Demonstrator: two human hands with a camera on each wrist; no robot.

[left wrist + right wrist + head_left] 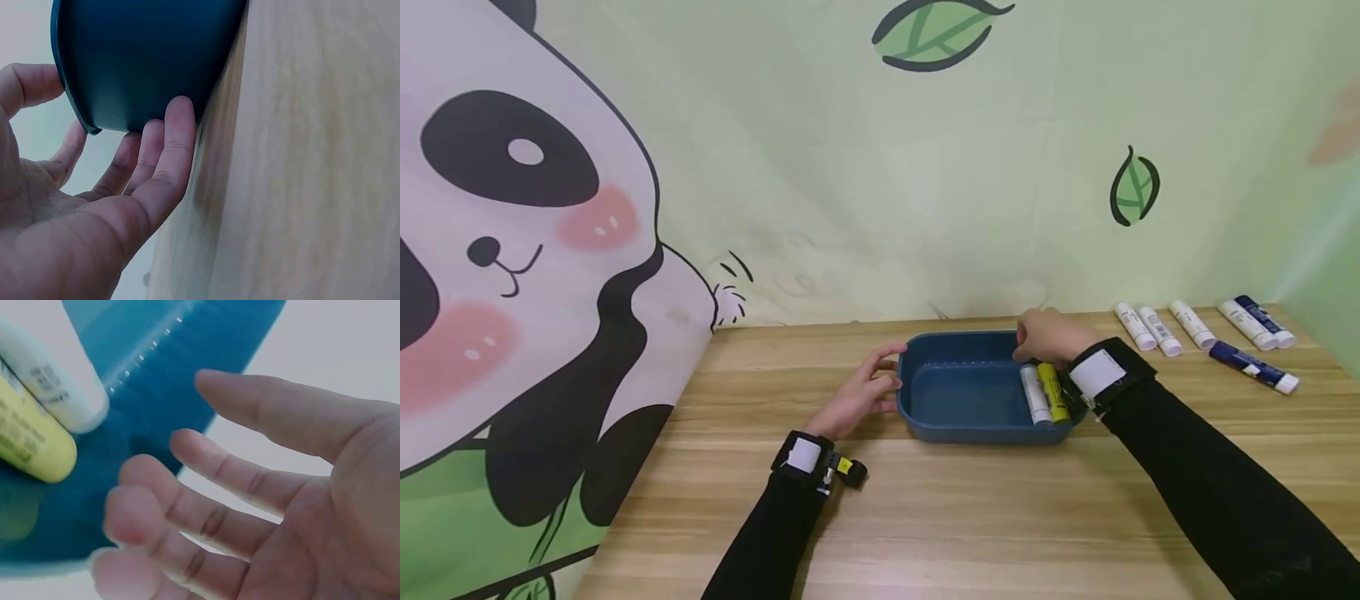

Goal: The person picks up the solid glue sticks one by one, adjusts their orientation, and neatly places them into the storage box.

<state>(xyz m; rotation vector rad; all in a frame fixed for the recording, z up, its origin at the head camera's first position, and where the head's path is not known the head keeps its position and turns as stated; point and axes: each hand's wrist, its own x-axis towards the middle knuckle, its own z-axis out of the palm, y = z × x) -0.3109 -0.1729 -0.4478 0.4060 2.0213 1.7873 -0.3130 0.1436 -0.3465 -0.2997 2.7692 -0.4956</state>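
A dark blue plastic tray (925,421) sits mid-table. A white tube (1034,394) and a yellow tube (1054,393) lie side by side at its right end. My left hand (868,390) rests against the tray's left wall with fingers straight; in the left wrist view the fingers (164,156) touch the tray's outer wall (144,56). My right hand (1049,337) hovers over the tray's far right corner, fingers relaxed and holding nothing. The right wrist view shows the empty palm (294,506) above the tray floor (181,369), with the white tube (53,381) and yellow tube (28,440) at left.
Several white and blue tubes (1195,325) lie in a row on the wooden table (970,517) at the far right, one blue tube (1253,367) nearer me. A panda-print backdrop (535,250) hangs along the left and rear.
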